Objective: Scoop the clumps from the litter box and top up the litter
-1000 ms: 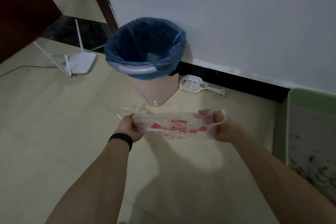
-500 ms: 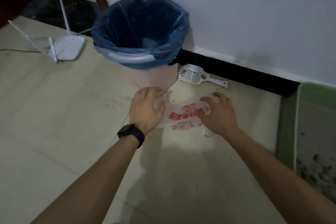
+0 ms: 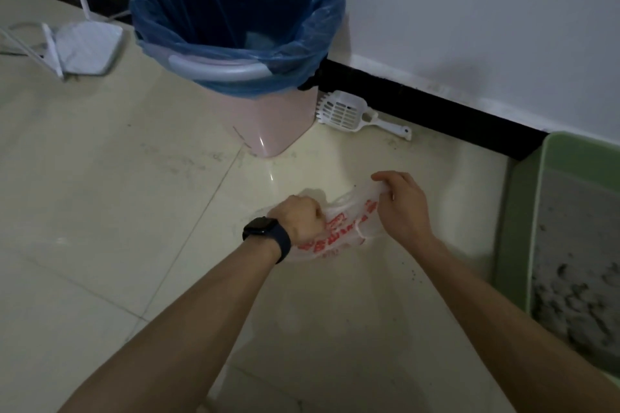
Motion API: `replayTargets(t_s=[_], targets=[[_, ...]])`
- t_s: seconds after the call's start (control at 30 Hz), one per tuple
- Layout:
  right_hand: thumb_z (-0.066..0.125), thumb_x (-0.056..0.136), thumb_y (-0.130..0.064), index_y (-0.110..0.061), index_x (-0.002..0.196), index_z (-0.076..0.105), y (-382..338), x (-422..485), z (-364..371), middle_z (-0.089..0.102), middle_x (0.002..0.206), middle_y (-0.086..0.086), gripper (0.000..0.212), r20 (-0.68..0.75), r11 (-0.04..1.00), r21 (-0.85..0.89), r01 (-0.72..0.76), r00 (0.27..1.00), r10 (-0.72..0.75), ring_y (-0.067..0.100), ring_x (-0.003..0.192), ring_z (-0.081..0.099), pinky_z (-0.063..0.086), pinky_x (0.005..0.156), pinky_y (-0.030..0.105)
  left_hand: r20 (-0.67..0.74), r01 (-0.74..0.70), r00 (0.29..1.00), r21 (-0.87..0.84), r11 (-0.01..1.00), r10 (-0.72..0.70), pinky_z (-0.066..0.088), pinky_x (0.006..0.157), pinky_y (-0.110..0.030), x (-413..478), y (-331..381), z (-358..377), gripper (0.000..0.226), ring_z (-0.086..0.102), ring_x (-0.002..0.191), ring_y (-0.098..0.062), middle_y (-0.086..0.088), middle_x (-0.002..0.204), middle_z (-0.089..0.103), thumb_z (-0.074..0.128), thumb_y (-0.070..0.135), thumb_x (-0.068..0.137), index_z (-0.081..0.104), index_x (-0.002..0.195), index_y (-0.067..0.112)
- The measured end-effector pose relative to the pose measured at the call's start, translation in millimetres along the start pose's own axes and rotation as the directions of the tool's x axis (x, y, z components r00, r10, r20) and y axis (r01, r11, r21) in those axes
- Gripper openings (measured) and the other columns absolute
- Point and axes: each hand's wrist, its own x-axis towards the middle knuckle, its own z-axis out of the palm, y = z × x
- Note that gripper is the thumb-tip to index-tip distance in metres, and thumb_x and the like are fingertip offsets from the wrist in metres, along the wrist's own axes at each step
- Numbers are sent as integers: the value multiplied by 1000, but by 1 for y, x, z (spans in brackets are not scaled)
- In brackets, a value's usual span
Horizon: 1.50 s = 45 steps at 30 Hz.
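Note:
A thin clear plastic bag (image 3: 345, 228) with red print lies on the floor tiles between my hands. My left hand (image 3: 300, 221), with a dark watch on the wrist, grips the bag's left side in a fist. My right hand (image 3: 401, 206) pinches the bag's right edge with curled fingers. A white slotted litter scoop (image 3: 349, 111) lies on the floor by the black skirting, beyond the bag. The green litter box (image 3: 516, 225) stands at the right edge, with grey litter (image 3: 570, 245) and dark clumps (image 3: 570, 292) in its near part.
A pink bin (image 3: 285, 114) lined with a blue bag (image 3: 235, 10) stands against the white wall, beyond my hands. A white router (image 3: 85, 47) with antennas sits on the floor at the far left. Pale floor tiles stretch left and in front.
The bag went from stretched in the air between both hands down to the floor. My hands have dropped with it and now bunch its two sides. The view has tilted down and closer.

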Motion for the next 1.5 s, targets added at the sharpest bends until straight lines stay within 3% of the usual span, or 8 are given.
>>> replayTargets(t_s=[0.13, 0.3, 0.4, 0.5, 0.67, 0.9, 1.3, 1.5], targets=[[42, 94, -26, -25, 106, 67, -11, 7, -8, 69, 109, 2, 28, 91, 940, 194, -282, 959, 269, 24, 92, 64, 52, 86, 38, 81, -105, 993, 304, 947, 84, 36, 106, -40, 1, -4, 10, 100, 28, 138, -26, -1, 160, 17, 71, 48, 76, 8, 154, 41], [53, 89, -45, -22, 136, 49, -18, 13, -22, 49, 138, 13, 52, 184, 951, -177, -254, 941, 285, 34, 122, 47, 40, 97, 40, -1, -10, 1000, 503, 864, 12, -15, 112, -60, -2, -9, 16, 139, -28, 144, -32, -9, 150, -45, 71, 72, 63, -34, 145, 33], [63, 80, -43, -24, 149, 32, -33, -4, -23, 21, 157, 9, 78, 42, 973, -214, 82, 996, -75, 30, 144, 18, 20, 115, 47, -101, 41, 995, 588, 808, 23, -17, 111, -64, -8, -8, 9, 119, -30, 143, -36, -12, 153, -39, 45, 81, 76, -28, 150, 22], [52, 89, -33, -20, 134, 55, -48, -16, -10, 57, 135, 4, 47, 58, 773, -300, 559, 819, -570, 25, 128, 48, 34, 109, 41, -164, 95, 986, 605, 790, 7, -8, 113, -61, -12, -3, 4, 95, -11, 148, -37, -13, 163, -12, 29, 74, 87, -7, 156, 21], [41, 96, -29, -22, 118, 58, -42, -10, 15, 69, 110, 2, 28, 453, 649, -573, 501, 853, -258, 29, 106, 57, 33, 93, 40, -57, -159, 958, 706, 690, 280, 20, 112, -44, -10, -6, 2, 45, 28, 136, -26, -7, 148, 39, 51, 29, 92, 49, 136, 20], [58, 71, -75, -23, 155, 0, -8, 4, 20, 19, 157, 16, 115, 568, 545, -684, 485, 823, -21, 31, 146, 17, 10, 119, 45, -2, 35, 999, 647, 762, -44, -17, 107, -71, 4, -34, 4, 121, -18, 148, -33, -11, 162, -18, 52, 81, 72, -24, 151, 31], [63, 86, -51, -28, 156, 8, -2, 32, 26, 6, 164, -2, 92, 653, 739, -386, 552, 729, -204, 19, 149, 14, 28, 116, 37, -61, 165, 985, 634, 756, -163, -12, 106, -74, 26, -25, -2, 98, -12, 143, -53, -7, 163, -14, 29, 80, 83, -26, 150, 34], [59, 88, -28, -9, 121, 67, 10, 19, 29, 57, 137, 9, 38, 240, 583, -303, 754, 652, -719, 27, 126, 52, 48, 101, 39, -80, 269, 960, 526, 807, -268, -2, 107, -72, 24, -51, -2, 102, -3, 144, -54, -10, 163, -12, 23, 87, 78, -28, 149, 34]])
